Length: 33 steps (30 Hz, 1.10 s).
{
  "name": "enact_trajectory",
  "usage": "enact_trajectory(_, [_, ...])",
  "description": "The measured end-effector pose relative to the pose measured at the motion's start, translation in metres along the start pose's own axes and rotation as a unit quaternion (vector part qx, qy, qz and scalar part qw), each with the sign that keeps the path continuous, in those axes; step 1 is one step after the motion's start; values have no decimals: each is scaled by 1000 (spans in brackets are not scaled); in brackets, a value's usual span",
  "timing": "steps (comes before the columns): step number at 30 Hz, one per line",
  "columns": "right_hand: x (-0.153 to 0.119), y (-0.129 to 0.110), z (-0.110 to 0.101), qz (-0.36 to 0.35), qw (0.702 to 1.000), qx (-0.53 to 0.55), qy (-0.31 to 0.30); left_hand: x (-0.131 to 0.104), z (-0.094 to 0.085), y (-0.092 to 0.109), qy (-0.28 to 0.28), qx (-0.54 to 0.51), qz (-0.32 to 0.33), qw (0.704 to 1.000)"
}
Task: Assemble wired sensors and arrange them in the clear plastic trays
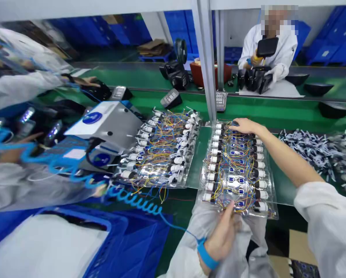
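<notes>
A clear plastic blister tray point(272, 206) lies in front of me, its near edge jutting over the bench edge. It carries rows of white-and-black cylindrical parts with coloured wires and small blue pieces along the middle. My left hand point(223, 235), with a blue coiled-cord wrist strap point(206, 255), grips the near edge, thumb on top; its other fingers are partly hidden. At the far edge, my right hand point(243, 125) is closed on the tray with its fingertips by a dark piece. A second loaded tray point(190, 173) of similar wired parts sits to the left.
Left stands a grey-and-blue machine point(109, 123), with a co-worker's blurred sleeves point(31, 185) beyond. A metal post point(206, 58) rises behind the trays. White strips point(306, 150) are heaped at right. A blue crate point(115, 231) stands lower left. Across the line, a person point(269, 50) handles black housings.
</notes>
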State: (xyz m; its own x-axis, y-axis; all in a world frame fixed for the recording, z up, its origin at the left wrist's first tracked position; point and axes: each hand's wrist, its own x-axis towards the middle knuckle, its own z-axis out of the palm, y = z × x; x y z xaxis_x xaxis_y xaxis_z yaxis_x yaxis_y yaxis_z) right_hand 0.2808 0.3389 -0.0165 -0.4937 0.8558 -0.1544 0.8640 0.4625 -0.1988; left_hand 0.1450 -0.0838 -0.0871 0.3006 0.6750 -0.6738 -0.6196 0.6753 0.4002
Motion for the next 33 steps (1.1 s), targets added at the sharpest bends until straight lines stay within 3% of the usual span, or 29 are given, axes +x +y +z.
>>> enact_trajectory(2, [-35,20,-7,-32,993,26,111,-16,-16,9,-23,25,-33,999])
enact_trajectory(4, [-88,39,-4,-30,969,84,231,-35,-32,24,-101,69,-89,989])
enact_trajectory(6, [-156,52,11,26,937,195,290,-53,-45,42,-210,161,-127,956])
enact_trajectory(8, [-228,53,38,129,891,312,303,-65,-53,62,-305,272,-115,905])
enact_trajectory(10, [-296,41,73,226,844,366,320,-72,-55,79,-349,339,-83,870])
enact_trajectory(12, [-353,20,108,306,800,390,338,-73,-51,95,-342,365,-61,864])
enact_trajectory(14, [-395,-6,138,363,768,408,334,-74,-42,111,-327,400,-53,854])
enact_trajectory(16, [-425,-32,162,394,757,421,307,-73,-30,127,-337,460,-31,821])
enact_trajectory(20, [-459,-76,195,419,729,462,281,-67,-1,149,-400,554,68,727])
enact_trajectory(25, [-475,-101,209,433,707,475,293,-51,39,140,-433,677,185,565])
enact_trajectory(27, [-472,-91,199,428,712,472,295,-42,59,128,-447,721,209,486])
enact_trajectory(30, [-448,-52,169,413,735,450,296,-20,86,108,-458,767,256,368])
enact_trajectory(33, [-402,4,129,411,761,400,302,9,98,89,-426,795,310,300])
